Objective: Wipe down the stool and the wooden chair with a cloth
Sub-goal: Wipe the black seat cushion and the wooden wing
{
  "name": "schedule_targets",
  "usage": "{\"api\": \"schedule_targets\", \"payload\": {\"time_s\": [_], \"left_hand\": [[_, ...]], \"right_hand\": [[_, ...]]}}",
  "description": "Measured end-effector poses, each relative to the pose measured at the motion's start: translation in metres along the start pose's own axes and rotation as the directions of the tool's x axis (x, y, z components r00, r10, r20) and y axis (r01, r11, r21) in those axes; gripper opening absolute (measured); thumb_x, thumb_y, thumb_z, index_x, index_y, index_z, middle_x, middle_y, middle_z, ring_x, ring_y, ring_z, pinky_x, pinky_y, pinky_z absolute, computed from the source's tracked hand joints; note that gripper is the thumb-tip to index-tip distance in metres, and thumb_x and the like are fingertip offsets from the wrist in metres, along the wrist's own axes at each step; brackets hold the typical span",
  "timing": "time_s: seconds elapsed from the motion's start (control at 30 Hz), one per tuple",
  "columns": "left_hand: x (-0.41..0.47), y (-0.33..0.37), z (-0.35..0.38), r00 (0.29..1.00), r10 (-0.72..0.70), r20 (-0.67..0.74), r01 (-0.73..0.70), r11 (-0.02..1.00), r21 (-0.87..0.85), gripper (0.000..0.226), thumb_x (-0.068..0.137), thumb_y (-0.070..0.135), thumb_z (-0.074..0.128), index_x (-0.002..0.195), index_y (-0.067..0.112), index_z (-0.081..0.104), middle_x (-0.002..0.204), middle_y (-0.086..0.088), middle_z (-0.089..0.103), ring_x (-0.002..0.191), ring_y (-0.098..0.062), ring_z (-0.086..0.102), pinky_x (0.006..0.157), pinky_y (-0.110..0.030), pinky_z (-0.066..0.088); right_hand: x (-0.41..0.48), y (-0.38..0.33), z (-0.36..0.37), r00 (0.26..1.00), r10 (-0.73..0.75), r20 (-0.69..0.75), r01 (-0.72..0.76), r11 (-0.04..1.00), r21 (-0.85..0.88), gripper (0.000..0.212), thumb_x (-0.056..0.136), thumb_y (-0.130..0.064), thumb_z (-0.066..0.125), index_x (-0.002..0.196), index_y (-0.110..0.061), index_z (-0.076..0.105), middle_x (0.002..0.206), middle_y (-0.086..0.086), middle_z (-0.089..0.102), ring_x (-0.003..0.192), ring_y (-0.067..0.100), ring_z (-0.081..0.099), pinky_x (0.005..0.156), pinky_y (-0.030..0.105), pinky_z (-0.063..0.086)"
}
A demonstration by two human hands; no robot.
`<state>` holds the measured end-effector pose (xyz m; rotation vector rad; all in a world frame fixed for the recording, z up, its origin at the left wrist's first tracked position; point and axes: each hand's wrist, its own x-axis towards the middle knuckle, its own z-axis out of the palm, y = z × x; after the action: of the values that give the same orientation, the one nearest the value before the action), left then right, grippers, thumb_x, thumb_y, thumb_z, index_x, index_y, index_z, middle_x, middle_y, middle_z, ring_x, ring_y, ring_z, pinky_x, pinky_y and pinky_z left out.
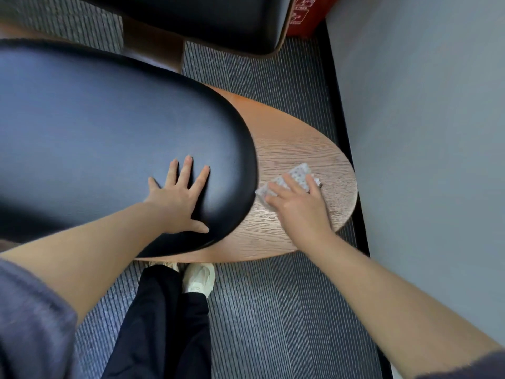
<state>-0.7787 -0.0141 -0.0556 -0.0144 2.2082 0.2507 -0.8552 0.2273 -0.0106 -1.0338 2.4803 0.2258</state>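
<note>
The cloth [293,177] is a small pale piece with a dotted pattern. It lies flat on the wooden panel [300,138], close to the panel's right edge and just beside the rim of the black cushion [109,127]. The right hand [297,206] presses on it with the fingers stretched over the top. The thumb is at the cloth's near left edge, and nothing is pinched or clenched. The cloth looks thin, light and soft, so I judge that it will fold or slip out under a loose palm. Flat pressure with the whole hand seems the better hold for wiping.

The panel is oval and has a visible grain. It looks hard and rigid, so the cloth should slide on it easily. The cushion sits over the panel's left part and looks smooth and padded, probably a little slippery. The left hand [180,198] rests open on it with the fingers spread, as a support. I cannot tell whether this piece of furniture is the stool or the chair.

Farther away stands a second seat [218,20], also with a dark cushion. Under everything is striped grey carpet [273,310], and a grey wall [423,132] runs along the right. The person's light shoe [198,277] shows near the panel's front edge.
</note>
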Motion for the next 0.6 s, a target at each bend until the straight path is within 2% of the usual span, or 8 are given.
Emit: {"api": "schedule_targets", "payload": {"time_s": [0.1, 0.17, 0.2, 0.27, 0.33, 0.47, 0.53, 0.6], "left_hand": [[-0.005, 0.003, 0.004, 1.0, -0.012, -0.015, 0.011, 0.999, -0.036, 0.12, 0.077, 0.072, 0.057, 0.146, 0.026, -0.03, 0.155, -0.013, -0.032, 0.144, -0.038, -0.021, 0.11, -0.066, 0.017], [-0.007, 0.004, 0.006, 1.0, -0.014, -0.017, 0.014, 0.999, -0.049, 0.118, 0.079, 0.07, 0.057, 0.147, 0.026, -0.028, 0.155, -0.013, -0.031, 0.144, -0.038, -0.021, 0.11, -0.066, 0.017], [-0.009, 0.006, 0.007, 1.0, -0.014, -0.012, 0.014, 0.999, -0.049, 0.117, 0.079, 0.069, 0.057, 0.147, 0.027, -0.028, 0.155, -0.013, -0.032, 0.144, -0.038, -0.021, 0.11, -0.066, 0.017], [-0.011, 0.006, 0.008, 1.0, -0.015, -0.003, 0.015, 0.999, -0.039, 0.117, 0.08, 0.066, 0.058, 0.147, 0.027, -0.029, 0.154, -0.013, -0.033, 0.144, -0.038, -0.021, 0.11, -0.066, 0.018], [-0.013, 0.004, 0.012, 1.0, -0.013, -0.002, 0.013, 1.0, -0.022, 0.117, 0.081, 0.064, 0.06, 0.146, 0.028, -0.03, 0.154, -0.013, -0.033, 0.144, -0.038, -0.021, 0.11, -0.065, 0.018], [-0.015, 0.004, 0.021, 0.999, -0.031, -0.04, 0.031, 0.999, 0.007, 0.115, 0.081, 0.065, 0.059, 0.146, 0.029, -0.03, 0.155, -0.014, -0.031, 0.145, -0.038, -0.019, 0.109, -0.065, 0.021], [-0.015, 0.005, 0.024, 0.997, -0.037, -0.062, 0.038, 0.999, 0.019, 0.115, 0.081, 0.065, 0.058, 0.146, 0.029, -0.03, 0.155, -0.014, -0.03, 0.145, -0.038, -0.018, 0.108, -0.066, 0.022], [-0.014, 0.005, 0.025, 0.997, -0.038, -0.069, 0.039, 0.999, 0.01, 0.115, 0.081, 0.064, 0.059, 0.146, 0.029, -0.029, 0.156, -0.013, -0.029, 0.145, -0.037, -0.018, 0.108, -0.066, 0.022]], "right_hand": [[0.016, 0.017, -0.011, 0.982, 0.187, 0.008, -0.187, 0.982, -0.028, 0.04, 0.1, -0.014, 0.042, 0.136, -0.028, 0.054, 0.155, -0.005, 0.035, 0.149, 0.024, 0.016, 0.116, 0.052, -0.006], [0.006, -0.002, -0.007, 0.982, 0.189, 0.002, -0.189, 0.982, -0.011, 0.044, 0.096, -0.011, 0.039, 0.133, -0.027, 0.057, 0.151, -0.003, 0.042, 0.146, 0.026, 0.024, 0.117, 0.056, 0.0], [-0.008, -0.019, 0.0, 0.992, 0.129, -0.008, -0.129, 0.992, -0.015, 0.045, 0.091, -0.009, 0.042, 0.127, -0.026, 0.063, 0.144, -0.001, 0.051, 0.141, 0.028, 0.035, 0.115, 0.06, 0.009], [-0.04, -0.052, 0.02, 0.999, -0.037, -0.029, 0.038, 0.999, 0.034, 0.036, 0.075, -0.009, 0.066, 0.108, -0.023, 0.074, 0.123, 0.0, 0.068, 0.123, 0.031, 0.057, 0.104, 0.065, 0.03], [-0.049, -0.057, 0.029, 0.994, -0.098, -0.054, 0.1, 0.994, 0.043, 0.036, 0.066, -0.009, 0.077, 0.1, -0.021, 0.076, 0.117, -0.001, 0.071, 0.116, 0.031, 0.062, 0.099, 0.066, 0.036], [-0.037, -0.036, 0.03, 0.993, 0.039, -0.109, -0.034, 0.998, 0.047, 0.032, 0.079, -0.006, 0.066, 0.107, -0.02, 0.074, 0.123, 0.002, 0.068, 0.125, 0.034, 0.055, 0.108, 0.064, 0.026], [-0.045, -0.055, 0.038, 0.991, 0.044, -0.128, -0.038, 0.998, 0.045, 0.033, 0.081, -0.008, 0.058, 0.106, -0.021, 0.075, 0.121, 0.001, 0.069, 0.123, 0.032, 0.057, 0.107, 0.065, 0.031], [-0.056, -0.087, 0.052, 0.991, -0.03, -0.128, 0.038, 0.997, 0.061, 0.044, 0.08, -0.013, 0.039, 0.102, -0.023, 0.076, 0.117, -0.001, 0.07, 0.118, 0.03, 0.061, 0.1, 0.065, 0.039]]}}
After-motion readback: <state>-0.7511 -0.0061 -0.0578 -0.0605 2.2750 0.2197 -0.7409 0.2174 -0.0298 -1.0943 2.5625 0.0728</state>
